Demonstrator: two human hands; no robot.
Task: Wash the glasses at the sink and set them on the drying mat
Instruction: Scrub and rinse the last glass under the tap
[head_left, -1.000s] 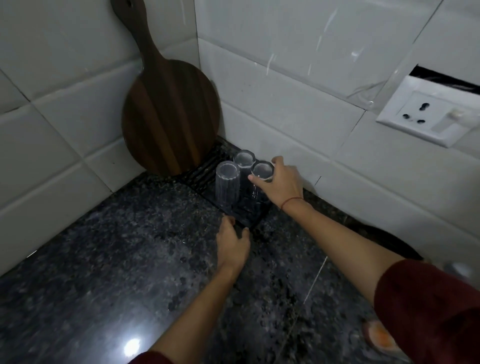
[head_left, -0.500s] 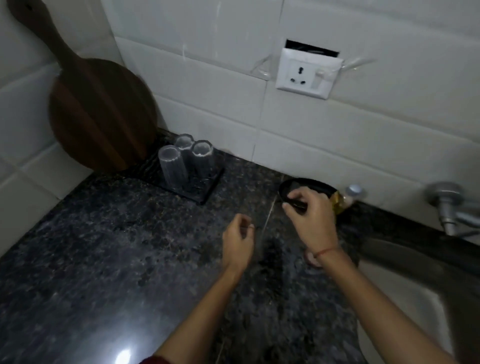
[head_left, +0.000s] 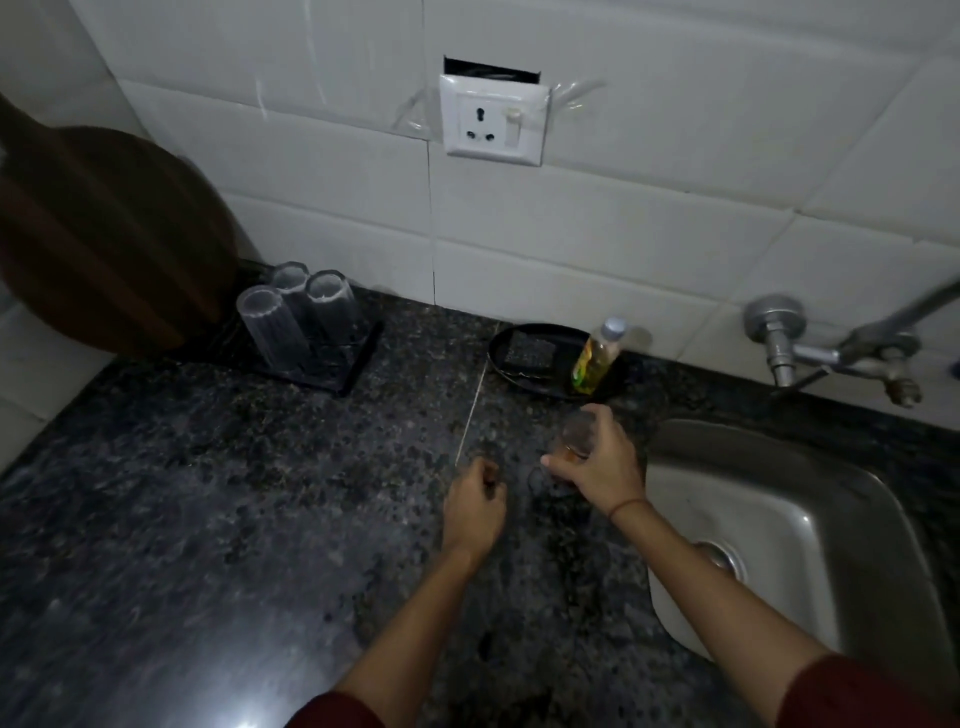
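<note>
Head view shows the job well under way: 3 clear ribbed drinking glasses (head_left: 270, 325) stand close together on the dark ridged drying mat (head_left: 358, 358) in the counter's back left corner, apparently mouth down, so I judge those washed. A 4th, a small clear glass tumbler (head_left: 575, 434), is unwashed by the look of it. It sits above the speckled dark granite counter (head_left: 208, 493), just left of the stainless steel sink (head_left: 779, 519), with the right hand (head_left: 605, 467) wrapped round its side. A little amber liquid shows low inside it. The left hand (head_left: 475, 506) hovers near, fingers loosely curled, with nothing visible in it.

What remains, as I read it: carry this tumbler over the basin, rinse it under the metal wall tap (head_left: 831, 353), and stand it with the others.

The sink basin looks dry and holds nothing visible. A black oval tray (head_left: 498, 358) against the wall carries a dark scrub pad (head_left: 524, 351) and a small plastic bottle of yellow liquid (head_left: 597, 358), roughly half full.
</note>
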